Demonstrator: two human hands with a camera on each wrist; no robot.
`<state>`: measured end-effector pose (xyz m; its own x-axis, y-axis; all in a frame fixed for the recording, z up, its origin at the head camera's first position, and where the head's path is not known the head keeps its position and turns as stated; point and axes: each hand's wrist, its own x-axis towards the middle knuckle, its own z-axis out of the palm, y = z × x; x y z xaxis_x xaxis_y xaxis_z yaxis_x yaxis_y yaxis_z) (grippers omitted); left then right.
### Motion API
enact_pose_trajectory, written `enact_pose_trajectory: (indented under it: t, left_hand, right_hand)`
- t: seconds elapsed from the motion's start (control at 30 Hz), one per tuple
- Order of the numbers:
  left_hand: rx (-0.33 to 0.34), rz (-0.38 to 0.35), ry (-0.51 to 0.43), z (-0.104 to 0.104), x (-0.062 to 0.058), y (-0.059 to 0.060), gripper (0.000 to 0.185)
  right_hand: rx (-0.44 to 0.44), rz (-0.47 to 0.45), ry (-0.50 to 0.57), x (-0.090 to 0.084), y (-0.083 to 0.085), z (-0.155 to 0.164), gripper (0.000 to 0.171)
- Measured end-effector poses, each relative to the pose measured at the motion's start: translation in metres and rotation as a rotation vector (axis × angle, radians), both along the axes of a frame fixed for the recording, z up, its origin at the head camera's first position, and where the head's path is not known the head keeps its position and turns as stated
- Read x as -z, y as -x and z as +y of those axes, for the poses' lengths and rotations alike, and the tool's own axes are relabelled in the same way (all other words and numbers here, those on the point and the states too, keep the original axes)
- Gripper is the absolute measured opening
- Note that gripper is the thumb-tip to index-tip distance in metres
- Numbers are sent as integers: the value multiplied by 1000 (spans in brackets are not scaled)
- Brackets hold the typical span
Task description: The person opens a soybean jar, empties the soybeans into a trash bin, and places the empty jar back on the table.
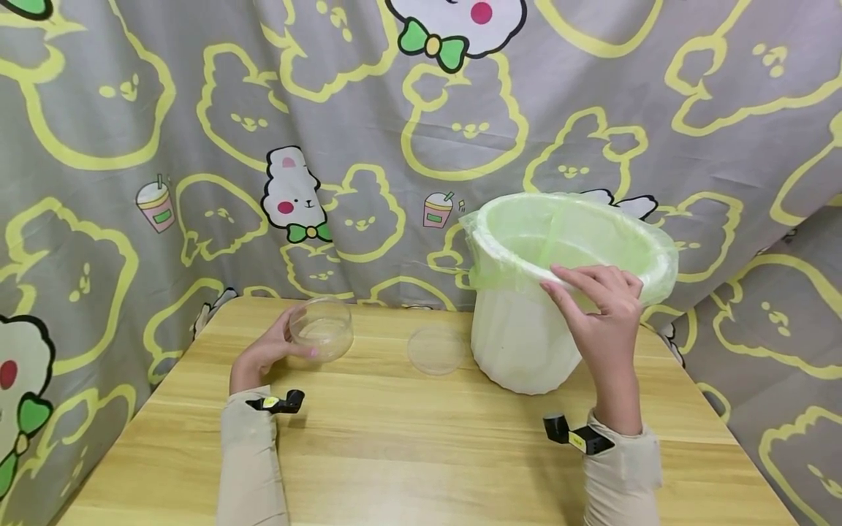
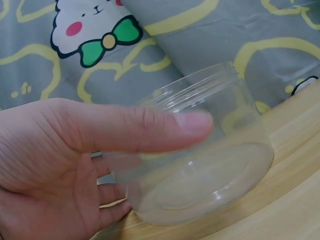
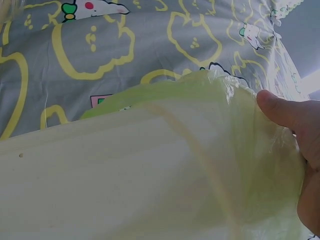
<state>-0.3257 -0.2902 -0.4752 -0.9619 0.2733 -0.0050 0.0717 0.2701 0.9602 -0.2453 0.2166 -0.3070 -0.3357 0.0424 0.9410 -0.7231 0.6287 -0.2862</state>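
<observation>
A clear round plastic jar (image 1: 322,330) with a threaded, uncovered mouth stands near the table's back left. My left hand (image 1: 272,347) grips its side, the thumb (image 2: 165,131) lying across the near wall and the other fingers partly hidden behind. On the right stands a white trash bin (image 1: 520,336) lined with a pale green plastic bag (image 1: 579,237) folded over the rim. My right hand (image 1: 605,310) holds the bin's near rim through the bag, thumb outside. In the right wrist view the thumb (image 3: 280,110) presses on the bag; the other fingers are hidden.
Between jar and bin, a clear round disc (image 1: 435,351), like a lid, lies flat on the wooden table (image 1: 395,453). A grey patterned curtain (image 1: 368,146) hangs behind the table and along its sides. Each sleeve carries a black wrist camera (image 1: 279,402).
</observation>
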Motion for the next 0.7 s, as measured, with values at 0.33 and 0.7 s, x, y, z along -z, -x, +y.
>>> enact_pose_trajectory:
  t: [0.33, 0.7]
  left_hand:
    - [-33, 4, 2, 5, -13, 2, 114]
    - [-415, 349, -190, 45, -76, -23, 76]
  right_hand:
    - [9, 0, -7, 0, -2, 1, 25]
    - [-92, 3, 62, 1, -10, -13, 31]
